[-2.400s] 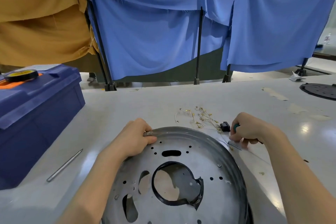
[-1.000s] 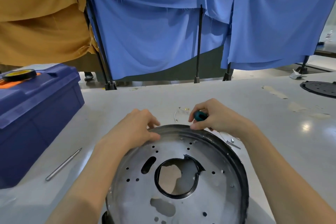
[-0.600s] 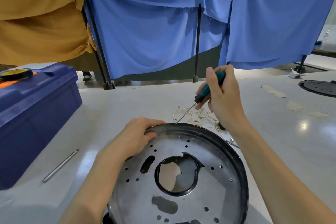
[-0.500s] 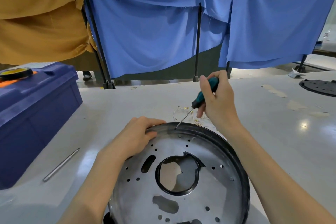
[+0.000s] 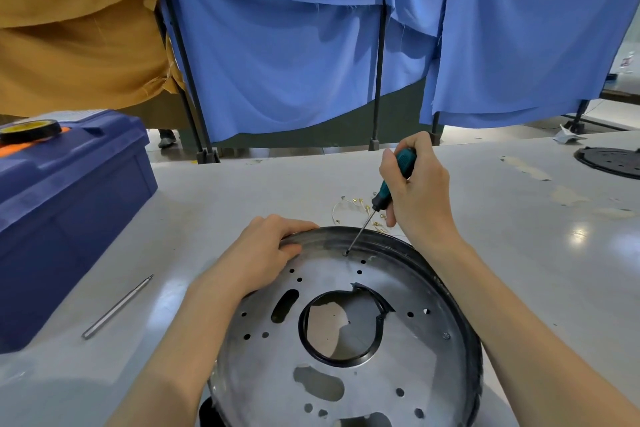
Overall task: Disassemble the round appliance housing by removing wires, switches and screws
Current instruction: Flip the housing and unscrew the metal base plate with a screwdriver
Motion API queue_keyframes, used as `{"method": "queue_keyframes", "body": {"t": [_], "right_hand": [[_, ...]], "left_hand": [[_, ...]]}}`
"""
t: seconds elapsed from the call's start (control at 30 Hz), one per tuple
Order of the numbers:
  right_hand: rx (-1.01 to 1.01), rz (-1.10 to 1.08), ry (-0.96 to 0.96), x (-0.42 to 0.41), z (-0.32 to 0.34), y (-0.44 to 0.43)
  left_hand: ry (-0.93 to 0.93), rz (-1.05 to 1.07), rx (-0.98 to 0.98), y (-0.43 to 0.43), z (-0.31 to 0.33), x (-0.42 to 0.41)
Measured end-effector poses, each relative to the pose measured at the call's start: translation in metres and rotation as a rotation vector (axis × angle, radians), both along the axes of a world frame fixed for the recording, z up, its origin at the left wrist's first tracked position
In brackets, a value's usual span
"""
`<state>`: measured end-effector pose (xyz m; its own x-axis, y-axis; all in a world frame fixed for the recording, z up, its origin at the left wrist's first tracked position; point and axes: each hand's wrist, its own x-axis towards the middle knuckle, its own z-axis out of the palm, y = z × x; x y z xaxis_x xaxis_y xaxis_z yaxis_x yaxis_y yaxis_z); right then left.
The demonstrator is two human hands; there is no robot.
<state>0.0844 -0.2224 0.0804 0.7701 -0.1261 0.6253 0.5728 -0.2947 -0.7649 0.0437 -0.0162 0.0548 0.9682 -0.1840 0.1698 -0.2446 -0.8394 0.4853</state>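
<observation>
Right now the housing (image 5: 346,333) lies flat on the table (image 5: 519,253), close to me, with its round hole in the middle. My left hand (image 5: 263,253) presses on the far left rim, fingers curled over the edge, so the plate will not spin. My right hand (image 5: 415,194) is wrapped tight around the screwdriver (image 5: 391,180), which leans down to the left. Its tip sits on a screw (image 5: 345,253) near the far rim.

I think the step is to turn this screw out. To do it well, I should stand the tool more upright over the screw (a leaning tip can slip out), push down firmly, and turn slowly while my left hand holds the rim.

Another screw (image 5: 446,335) shows on the right side of the plate. Just past the rim lie some loose wires (image 5: 349,206). A thin metal rod (image 5: 117,305) lies to the left, beside the blue box (image 5: 69,204).
</observation>
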Motion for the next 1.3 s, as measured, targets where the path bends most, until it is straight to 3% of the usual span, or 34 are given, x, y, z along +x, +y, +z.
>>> {"method": "queue_keyframes", "body": {"t": [0.53, 0.73, 1.03, 1.3], "right_hand": [[-0.246, 0.055, -0.055, -0.004, 0.005, 0.004], [-0.145, 0.172, -0.048, -0.01, 0.015, 0.007], [-0.137, 0.09, -0.083, -0.014, 0.02, 0.008], [-0.137, 0.26, -0.005, -0.021, 0.025, 0.012]], "left_hand": [[0.015, 0.019, 0.003, 0.0, 0.0, 0.0], [0.051, -0.011, -0.003, -0.002, 0.005, 0.001], [0.0, -0.217, -0.435, -0.025, 0.033, -0.008], [0.001, -0.181, -0.557, -0.052, 0.044, -0.001]]}}
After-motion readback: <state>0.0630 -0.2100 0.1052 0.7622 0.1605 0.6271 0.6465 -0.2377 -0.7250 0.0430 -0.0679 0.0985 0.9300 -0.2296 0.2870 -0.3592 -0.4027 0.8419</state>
